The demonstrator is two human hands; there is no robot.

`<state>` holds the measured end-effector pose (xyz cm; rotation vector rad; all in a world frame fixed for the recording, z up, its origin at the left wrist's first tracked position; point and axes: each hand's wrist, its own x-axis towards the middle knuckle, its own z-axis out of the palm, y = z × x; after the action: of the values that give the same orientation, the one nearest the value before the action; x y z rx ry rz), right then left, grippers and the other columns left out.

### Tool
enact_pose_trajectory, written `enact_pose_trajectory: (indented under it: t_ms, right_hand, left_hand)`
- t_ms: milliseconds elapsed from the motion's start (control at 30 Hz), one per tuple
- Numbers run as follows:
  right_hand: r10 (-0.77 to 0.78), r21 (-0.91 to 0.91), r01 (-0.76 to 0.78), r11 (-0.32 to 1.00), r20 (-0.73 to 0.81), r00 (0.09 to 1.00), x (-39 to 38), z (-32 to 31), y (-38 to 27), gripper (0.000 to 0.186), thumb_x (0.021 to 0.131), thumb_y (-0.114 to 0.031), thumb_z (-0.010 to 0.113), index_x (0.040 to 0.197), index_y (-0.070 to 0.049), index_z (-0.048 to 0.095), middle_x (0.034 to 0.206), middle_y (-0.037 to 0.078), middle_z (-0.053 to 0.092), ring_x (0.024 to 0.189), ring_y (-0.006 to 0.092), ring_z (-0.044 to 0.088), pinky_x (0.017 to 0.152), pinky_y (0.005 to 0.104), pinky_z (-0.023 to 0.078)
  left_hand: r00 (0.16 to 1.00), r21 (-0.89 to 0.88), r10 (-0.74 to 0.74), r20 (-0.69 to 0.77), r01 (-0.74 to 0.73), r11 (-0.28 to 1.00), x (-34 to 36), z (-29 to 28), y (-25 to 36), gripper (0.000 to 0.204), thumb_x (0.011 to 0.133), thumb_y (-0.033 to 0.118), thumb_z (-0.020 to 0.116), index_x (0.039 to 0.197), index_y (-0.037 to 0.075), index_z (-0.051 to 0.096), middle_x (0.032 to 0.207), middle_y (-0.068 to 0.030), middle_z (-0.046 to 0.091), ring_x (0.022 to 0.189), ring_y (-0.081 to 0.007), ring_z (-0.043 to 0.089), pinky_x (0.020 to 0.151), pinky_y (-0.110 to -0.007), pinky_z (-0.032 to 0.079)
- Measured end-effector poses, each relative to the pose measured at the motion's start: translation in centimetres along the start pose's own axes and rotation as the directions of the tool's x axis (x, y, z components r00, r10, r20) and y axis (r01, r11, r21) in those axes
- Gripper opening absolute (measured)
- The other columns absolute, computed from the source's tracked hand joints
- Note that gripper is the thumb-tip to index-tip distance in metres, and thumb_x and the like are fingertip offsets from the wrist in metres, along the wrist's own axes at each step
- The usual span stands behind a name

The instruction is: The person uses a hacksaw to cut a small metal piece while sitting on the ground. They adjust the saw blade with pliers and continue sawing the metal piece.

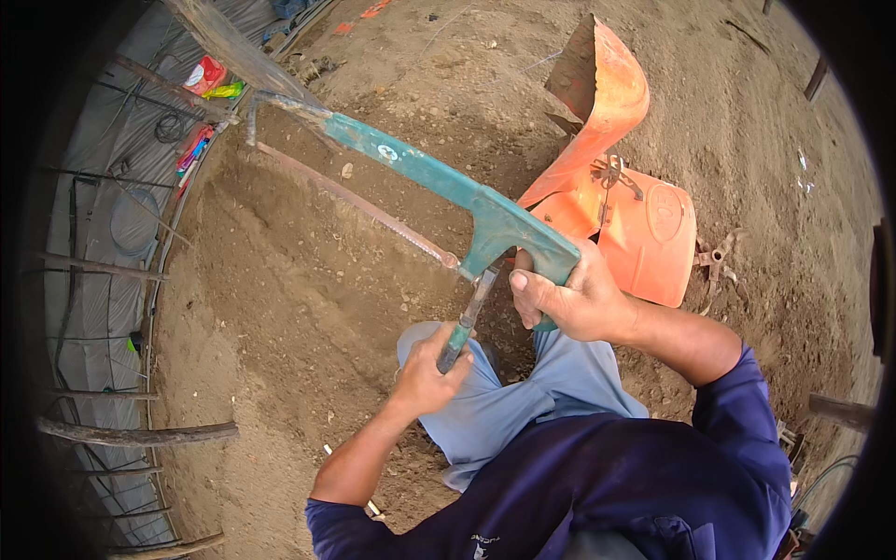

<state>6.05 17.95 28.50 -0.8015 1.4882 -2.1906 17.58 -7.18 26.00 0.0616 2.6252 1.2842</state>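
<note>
My right hand (pixel 583 299) is closed around the handle of a hacksaw (pixel 434 177) with a green frame. Its rusty blade (pixel 359 205) runs along below the frame, with the far end toward the upper left. In my left hand (pixel 429 369) is a hand tool that looks like pliers (pixel 455 343), with green grips and a worn metal end. The metal end reaches up to the saw near the handle-side end of the blade. Whether it touches or grips the saw there, I cannot tell.
Beyond my right hand lies an orange machine housing (pixel 658 229) with a bent orange sheet (pixel 616 98) rising from it. Metal tines (pixel 719 261) stick out beside it. A wooden post (pixel 233 56) slants behind the saw's far end. Plastic sheeting (pixel 112 299) and poles (pixel 140 434) line the left.
</note>
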Motion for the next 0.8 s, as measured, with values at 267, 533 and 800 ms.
enact_pose_trajectory:
  t_ms: [267,533,800]
  right_hand:
    - [-0.035,-0.844,0.484,0.231,0.490,0.871,0.3,-1.1,3.6,0.068,0.085,-0.015,0.065,0.149,0.006,0.050,0.088,0.017,0.072,0.070,0.0359,0.074,0.060,0.0466,0.058]
    - [0.108,-0.840,0.497,0.217,0.526,0.843,0.9,-2.2,6.3,0.063,0.084,-0.009,0.067,0.145,0.005,0.056,0.082,0.019,0.069,0.069,0.0356,0.071,0.068,0.0474,0.057]
    - [-0.211,-0.567,0.182,0.803,0.015,0.977,2.1,-2.9,5.0,0.044,0.094,-0.003,0.068,0.137,0.003,0.061,0.071,0.008,0.065,0.059,0.0203,0.066,0.059,0.0384,0.054]
  left_hand:
    - [0.900,-0.039,-0.304,0.312,0.332,0.942,1.8,-1.1,-0.3,0.027,0.093,0.014,0.063,0.117,0.000,0.062,0.089,-0.0157,0.069,0.078,-0.0272,0.070,0.072,-0.042,0.058]
    - [0.672,-0.140,-0.537,0.510,0.680,0.719,3.7,-0.6,1.4,0.018,0.094,0.014,0.062,0.106,0.001,0.057,0.089,-0.0127,0.065,0.071,-0.0226,0.067,0.059,-0.039,0.058]
    - [0.784,-0.340,-0.390,0.483,0.578,0.741,2.7,0.3,-0.4,0.042,0.090,0.012,0.065,0.131,0.001,0.067,0.139,-0.0179,0.064,0.128,-0.0292,0.063,0.102,-0.043,0.054]
